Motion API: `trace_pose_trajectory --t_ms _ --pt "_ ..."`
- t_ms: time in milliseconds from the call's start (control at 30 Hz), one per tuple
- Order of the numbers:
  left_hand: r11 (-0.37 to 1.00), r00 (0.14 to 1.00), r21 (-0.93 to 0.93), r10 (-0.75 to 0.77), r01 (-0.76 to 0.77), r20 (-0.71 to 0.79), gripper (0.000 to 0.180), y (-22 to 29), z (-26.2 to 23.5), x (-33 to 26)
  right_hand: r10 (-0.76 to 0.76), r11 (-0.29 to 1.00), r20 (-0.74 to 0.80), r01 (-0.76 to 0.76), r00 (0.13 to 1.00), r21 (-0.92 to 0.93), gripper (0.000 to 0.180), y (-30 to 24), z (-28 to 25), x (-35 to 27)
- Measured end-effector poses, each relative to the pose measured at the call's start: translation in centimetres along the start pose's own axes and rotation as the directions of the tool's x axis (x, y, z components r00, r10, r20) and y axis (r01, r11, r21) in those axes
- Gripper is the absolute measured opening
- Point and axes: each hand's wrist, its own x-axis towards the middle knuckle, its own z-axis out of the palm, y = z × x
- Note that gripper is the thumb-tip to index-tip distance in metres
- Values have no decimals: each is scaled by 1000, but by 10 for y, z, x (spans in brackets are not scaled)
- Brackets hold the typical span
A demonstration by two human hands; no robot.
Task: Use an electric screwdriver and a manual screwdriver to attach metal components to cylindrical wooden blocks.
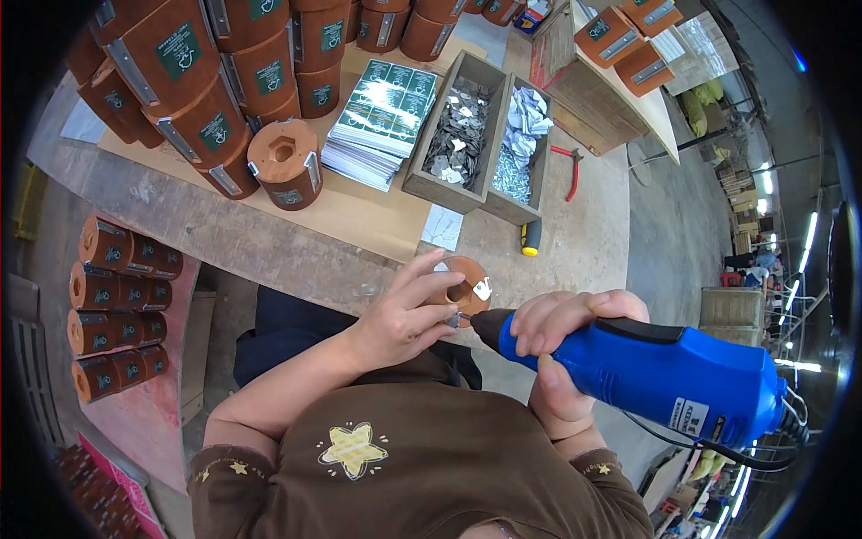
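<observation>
The left hand (395, 316) has its grip closed on a round brown block (469, 269), which sits under and just right of the fingers, at the tabletop's (584, 229) near edge. The right hand (567, 334) wraps its grip around a blue power screwdriver (664, 373) (black-nosed), its tip against the block's near side.

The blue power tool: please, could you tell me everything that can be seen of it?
The blue power tool is thick and rounded, looks plastic, and has a black strip on top, a white label, a black tapered nose and a black cord at the rear. The right hand grips it near the nose, which points left, toward the brown block; whether the tool touches it is unclear.
</observation>
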Motion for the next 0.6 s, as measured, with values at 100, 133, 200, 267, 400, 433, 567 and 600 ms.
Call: trace_pose_trajectory --t_ms 100,133,200,267,400,433,567,600 --pt "1000 1000 0 -16 16 11 29 0 1 0 15 1000 19 -15 1000 -4 53 0 0 1" --pt "1000 1000 2 -20 20 8 29 -1 2 -1 19 1000 17 -19 1000 -9 53 0 1 1" --pt "999 999 -32 -38 38 13 29 -2 4 -2 24 1000 -7 -24 1000 1 52 1 0 2" --pt "999 999 -38 -37 37 3 29 -2 4 -2 30 1000 -33 -29 999 7 51 1 -1 3" --pt "999 1000 -34 -25 25 5 28 -3 4 -3 14 1000 -28 -15 1000 -14 50 1 -1 1" --pt "999 1000 -35 -26 26 4 28 -3 3 -3 14 999 -20 -14 1000 -28 50 1 0 2" --pt "999 1000 -38 -27 27 -10 28 -4 4 -3 10 1000 11 -10 1000 -11 51 4 -1 4" --pt "999 1000 -44 -25 25 -12 28 -4 4 -3 1 1000 34 -1 999 -23 52 4 -2 4"
